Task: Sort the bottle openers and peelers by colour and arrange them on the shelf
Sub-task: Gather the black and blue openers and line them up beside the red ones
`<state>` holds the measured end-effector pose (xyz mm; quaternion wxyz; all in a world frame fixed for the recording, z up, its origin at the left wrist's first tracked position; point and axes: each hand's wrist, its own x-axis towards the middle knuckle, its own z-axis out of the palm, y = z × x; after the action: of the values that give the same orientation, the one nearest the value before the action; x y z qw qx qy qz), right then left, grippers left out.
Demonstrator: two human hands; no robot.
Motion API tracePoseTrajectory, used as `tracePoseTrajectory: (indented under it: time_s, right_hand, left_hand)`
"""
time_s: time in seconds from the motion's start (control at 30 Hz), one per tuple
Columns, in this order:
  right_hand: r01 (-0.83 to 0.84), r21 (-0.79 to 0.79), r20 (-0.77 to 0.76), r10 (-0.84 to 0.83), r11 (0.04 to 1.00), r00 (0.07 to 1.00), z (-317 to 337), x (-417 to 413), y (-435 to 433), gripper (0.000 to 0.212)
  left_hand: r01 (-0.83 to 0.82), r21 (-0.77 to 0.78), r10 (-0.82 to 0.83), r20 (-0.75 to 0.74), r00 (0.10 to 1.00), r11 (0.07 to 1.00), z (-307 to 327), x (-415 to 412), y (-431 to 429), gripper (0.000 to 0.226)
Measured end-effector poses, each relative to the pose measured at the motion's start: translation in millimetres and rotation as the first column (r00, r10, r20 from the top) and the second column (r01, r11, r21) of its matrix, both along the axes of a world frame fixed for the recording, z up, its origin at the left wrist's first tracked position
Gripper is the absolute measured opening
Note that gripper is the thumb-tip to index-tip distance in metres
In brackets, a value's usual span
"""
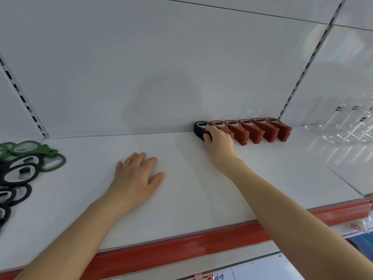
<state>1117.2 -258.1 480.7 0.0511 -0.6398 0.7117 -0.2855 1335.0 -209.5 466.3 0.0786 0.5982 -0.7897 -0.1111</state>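
A small stack of black plastic bottle openers (198, 127) is held in the grip of the right hand (219, 142), whose fingers are curled over its near end. The stack is set at the back of the white metal shelf (181, 199), just left of a row of stacked red-brown plastic bottle openers (256, 129). The right arm is stretched forward. The left hand (135, 174) is laid flat on the shelf, fingers spread. Loose green and black openers (30, 156) are heaped far left.
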Motion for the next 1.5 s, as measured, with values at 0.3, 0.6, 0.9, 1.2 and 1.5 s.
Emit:
tracePoseTrajectory:
  time_s: [0.3, 0.6, 0.9, 1.2, 1.5]
  right_hand:
    - [0.015, 0.07, 0.03, -0.017, 0.997, 0.999, 0.5, 3.1, 4.9, 0.032]
    - [0.047, 0.09, 0.028, -0.05, 0.995, 0.998, 3.3, 3.9, 4.1, 0.015]
    - [0.053, 0.084, 0.059, -0.058, 0.995, 0.997, 9.1, 2.8, 6.4, 0.023]
    - [0.066, 0.07, -0.133, -0.056, 0.995, 0.99, 16.3, 2.1, 3.6, 0.028]
    - [-0.071, 0.069, -0.218, 0.084, 0.995, 0.972, 38.6, 0.2, 23.4, 0.028]
  left_hand:
    - [0.012, 0.005, -0.012, 0.01, 1.0, 1.0, 1.9, 0.1, 1.3, 0.071]
    - [0.019, -0.008, -0.019, 0.011, 1.0, 1.0, -1.1, 0.3, -0.5, 0.051]
    - [0.022, -0.02, -0.022, 0.021, 1.0, 1.0, -1.9, 0.7, -0.2, 0.051]
    - [0.018, -0.015, -0.018, 0.003, 1.0, 1.0, 2.6, 1.2, 2.5, 0.101]
    - [0.038, -0.072, -0.028, 0.126, 0.992, 0.997, 21.8, 6.1, 8.2, 0.051]
